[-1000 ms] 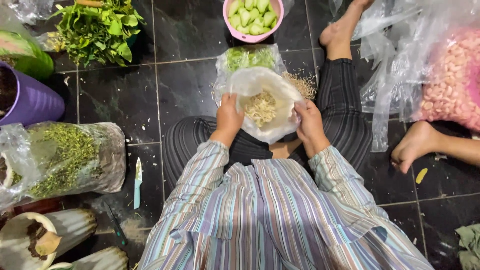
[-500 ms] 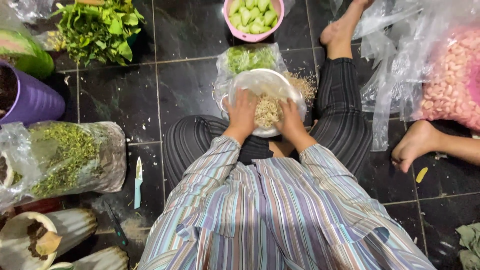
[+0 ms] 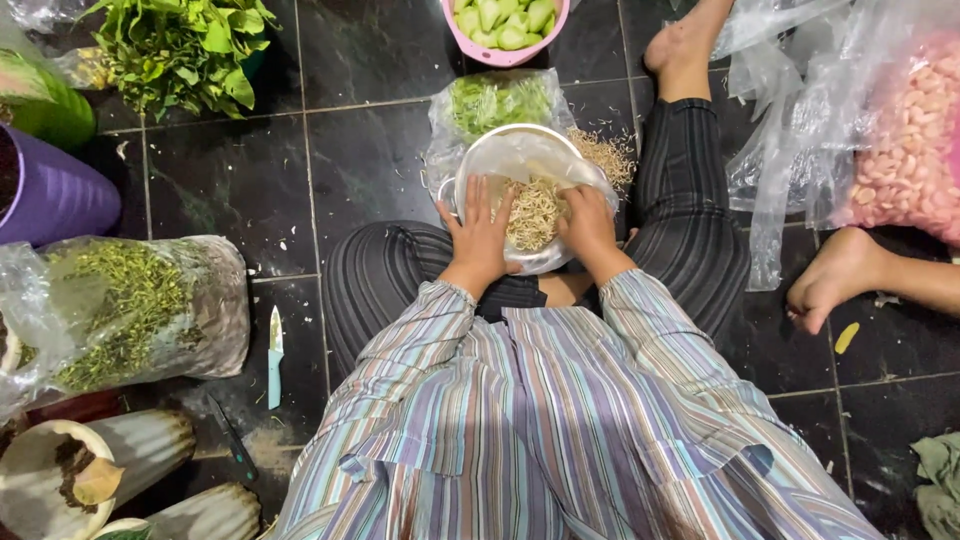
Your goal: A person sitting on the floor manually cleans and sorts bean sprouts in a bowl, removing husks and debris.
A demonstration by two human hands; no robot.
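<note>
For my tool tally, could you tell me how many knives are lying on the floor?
2: a light-handled knife beside the bag of greens, and a dark knife just below it. Others may be hidden.

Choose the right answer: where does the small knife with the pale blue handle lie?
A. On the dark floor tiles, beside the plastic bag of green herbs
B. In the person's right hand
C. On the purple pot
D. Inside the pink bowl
A: the knife lies flat on the floor tiles, just right of the bag of green herbs, away from both hands.

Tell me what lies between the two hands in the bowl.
Head view: a heap of pale thin sprouts lies between the left hand and right hand.
</note>
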